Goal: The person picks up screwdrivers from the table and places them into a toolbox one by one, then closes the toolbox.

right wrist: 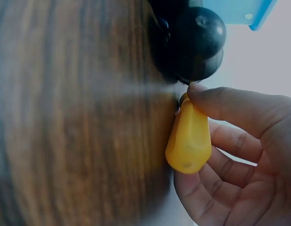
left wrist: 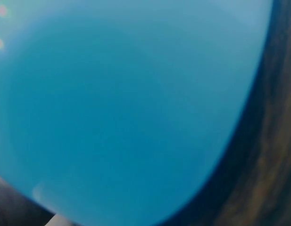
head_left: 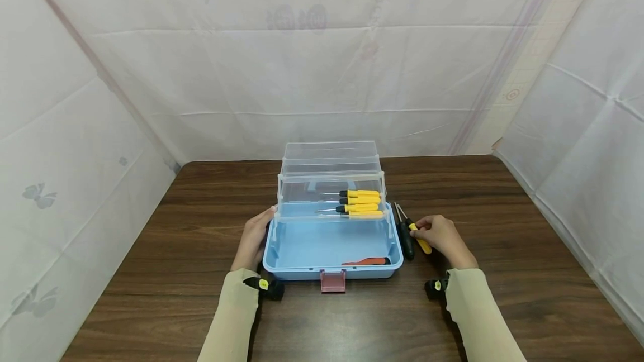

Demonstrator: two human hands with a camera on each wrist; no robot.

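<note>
Even, soft overhead light; faint shadows beneath the toolbox [head_left: 332,250] on the desk [head_left: 201,295]. Head view sharp, bowed at its edges. Both wrist views blurred, the left a featureless blue.

Dark wooden table [head_left: 503,205] amid creased white fabric walls [head_left: 251,82].

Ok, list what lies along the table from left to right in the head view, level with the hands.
Left hand resting against the box's left side → blue toolbox, open → black-handled screwdriver on the table → yellow-handled screwdriver → right hand, fingers on that yellow handle.
</note>
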